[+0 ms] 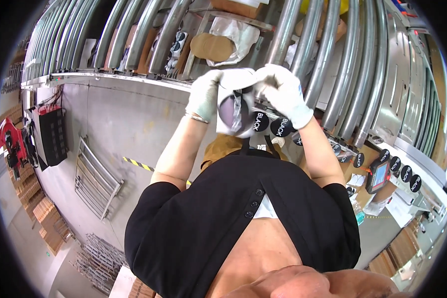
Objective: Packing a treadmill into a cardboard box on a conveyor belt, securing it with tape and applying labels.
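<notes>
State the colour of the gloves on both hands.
White, on the left hand and right hand; clearest in the head view.

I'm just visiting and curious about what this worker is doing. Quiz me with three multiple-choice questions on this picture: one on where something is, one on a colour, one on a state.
1. Where are the hands working?
A. Above the roller conveyor's edge
B. Down at the floor
C. Inside a cardboard box

2. What colour are the gloves?
A. Blue
B. White
C. Orange

3. How is the round dark item in its white wrap held?
A. Lying loose on the rollers
B. By one hand only
C. By both hands

Answers:
1 A, the left hand and right hand are raised by the roller conveyor.
2 B, both gloves are white.
3 C, both hands grip the round dark item.
</notes>
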`<state>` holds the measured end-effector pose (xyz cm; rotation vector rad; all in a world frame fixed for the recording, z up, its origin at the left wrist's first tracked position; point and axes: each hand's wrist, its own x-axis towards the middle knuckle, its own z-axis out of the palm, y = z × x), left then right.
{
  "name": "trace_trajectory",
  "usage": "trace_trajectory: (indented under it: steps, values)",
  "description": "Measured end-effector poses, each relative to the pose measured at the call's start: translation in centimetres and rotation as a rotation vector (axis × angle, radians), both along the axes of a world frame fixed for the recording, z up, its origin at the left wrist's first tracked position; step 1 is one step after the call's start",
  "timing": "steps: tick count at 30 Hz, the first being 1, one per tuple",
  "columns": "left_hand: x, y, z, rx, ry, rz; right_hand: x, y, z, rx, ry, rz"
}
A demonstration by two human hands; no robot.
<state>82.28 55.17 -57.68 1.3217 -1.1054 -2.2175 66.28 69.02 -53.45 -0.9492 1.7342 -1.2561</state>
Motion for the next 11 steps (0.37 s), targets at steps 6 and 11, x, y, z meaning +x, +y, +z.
trace_trajectory:
  steps: [6,11]
  values:
    - [7.2,-8.8,-4.2,0.016,0.231,0.398,-1.8,-7.9,-8.6,0.21,-0.199,-0.089]
    - [11.2,-13.0,-5.1,0.211,0.144,0.65,-0.1,-10.4,-15.9,0.431,-0.146,0.161]
